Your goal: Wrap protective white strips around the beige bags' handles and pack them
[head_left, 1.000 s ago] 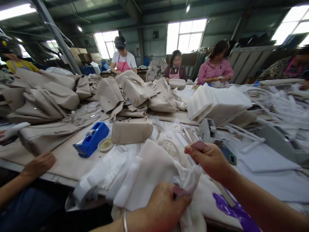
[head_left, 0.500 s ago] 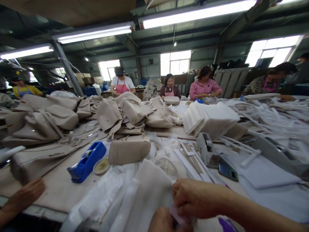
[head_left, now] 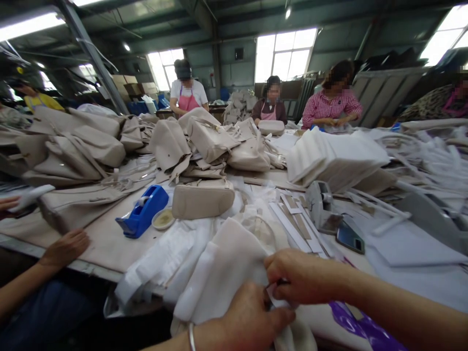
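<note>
Both my hands meet over a bundle of white fabric [head_left: 223, 268] at the near edge of the table. My left hand [head_left: 248, 321], with a bangle on the wrist, grips the fabric from below with closed fingers. My right hand [head_left: 300, 275] is pinched onto the same spot from above; a small strip shows between the fingers of the two hands. Just beyond lie a beige pouch [head_left: 203, 199], a blue tape dispenser [head_left: 142, 210] and a small round dish [head_left: 163, 219].
A grey tape dispenser [head_left: 320, 204] and a phone [head_left: 350, 237] lie to the right, paper strips [head_left: 292, 217] between. Beige bags [head_left: 208, 139] and folded white fabric [head_left: 334, 156] pile up farther back. Another person's hand [head_left: 64, 248] rests at the left edge. Several people work across the table.
My right hand has come down from holding a small piece in the air to pinch the white fabric at my left hand. The view tipped up, then back down.
</note>
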Available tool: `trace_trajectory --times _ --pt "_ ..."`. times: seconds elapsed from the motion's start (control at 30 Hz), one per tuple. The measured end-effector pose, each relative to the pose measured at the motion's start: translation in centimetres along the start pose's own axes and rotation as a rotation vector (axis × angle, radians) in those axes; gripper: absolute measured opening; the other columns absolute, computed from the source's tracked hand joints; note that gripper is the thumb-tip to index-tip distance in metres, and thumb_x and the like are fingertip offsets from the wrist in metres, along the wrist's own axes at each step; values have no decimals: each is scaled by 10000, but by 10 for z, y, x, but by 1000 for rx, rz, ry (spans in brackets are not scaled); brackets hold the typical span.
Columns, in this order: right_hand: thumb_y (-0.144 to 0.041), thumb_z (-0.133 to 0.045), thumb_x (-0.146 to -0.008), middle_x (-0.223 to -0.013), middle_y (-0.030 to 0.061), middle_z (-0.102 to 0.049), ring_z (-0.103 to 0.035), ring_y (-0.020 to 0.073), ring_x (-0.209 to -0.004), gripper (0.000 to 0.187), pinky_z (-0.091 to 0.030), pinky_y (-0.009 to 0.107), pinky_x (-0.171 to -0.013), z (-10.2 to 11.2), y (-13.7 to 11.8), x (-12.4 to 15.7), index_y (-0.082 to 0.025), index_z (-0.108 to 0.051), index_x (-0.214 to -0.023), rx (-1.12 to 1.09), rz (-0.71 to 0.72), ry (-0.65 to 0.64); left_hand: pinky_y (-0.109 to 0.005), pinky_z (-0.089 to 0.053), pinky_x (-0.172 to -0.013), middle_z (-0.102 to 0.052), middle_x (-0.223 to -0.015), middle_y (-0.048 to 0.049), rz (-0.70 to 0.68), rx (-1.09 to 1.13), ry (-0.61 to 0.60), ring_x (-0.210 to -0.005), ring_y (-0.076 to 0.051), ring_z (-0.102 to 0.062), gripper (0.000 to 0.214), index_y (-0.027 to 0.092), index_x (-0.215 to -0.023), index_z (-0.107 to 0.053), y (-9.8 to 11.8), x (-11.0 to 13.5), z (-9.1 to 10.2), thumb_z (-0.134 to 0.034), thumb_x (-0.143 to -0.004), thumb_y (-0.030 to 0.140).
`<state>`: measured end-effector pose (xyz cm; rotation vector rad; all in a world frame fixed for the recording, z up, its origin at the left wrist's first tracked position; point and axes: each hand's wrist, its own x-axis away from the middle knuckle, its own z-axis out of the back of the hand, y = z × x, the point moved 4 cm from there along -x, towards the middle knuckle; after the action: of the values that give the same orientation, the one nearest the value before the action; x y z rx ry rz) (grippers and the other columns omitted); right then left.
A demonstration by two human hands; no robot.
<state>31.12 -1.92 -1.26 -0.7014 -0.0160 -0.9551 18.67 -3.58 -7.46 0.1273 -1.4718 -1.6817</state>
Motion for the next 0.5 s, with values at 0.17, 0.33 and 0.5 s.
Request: trace_trajectory --times 0.17,0.33,0.5 --pt "-215 -664 -775 -781 12 -688 -600 132 -673 114 -422 221 -618 13 9 4 -183 -772 -759 -129 17 81 -252 -280 -492 -444 -529 37 -73 -48 -3 -541 -118 -407 196 178 -643 -661 -9 -11 -9 -642 -765 330" --pt "-307 -624 -816 -971 88 -721 -629 200 -837 269 -480 313 -780 55 71 -17 -145 -735 -1000 -287 -200 637 -257 -376 -517 -549 -572 26 -197 -85 -21 -609 -166 -528 206 260 -747 -746 -5 14 56 -688 -760 457" --pt "-222 -656 -678 -623 18 -632 -586 159 -611 106 -461 262 -584 42 98 -62 -134 -674 -735 -567 -371 515 -254 -440 -596 -522 -566 30 -335 -150 54 -724 -167 -595 129 318 -730 -753 -6 68 255 -679 -779 412"
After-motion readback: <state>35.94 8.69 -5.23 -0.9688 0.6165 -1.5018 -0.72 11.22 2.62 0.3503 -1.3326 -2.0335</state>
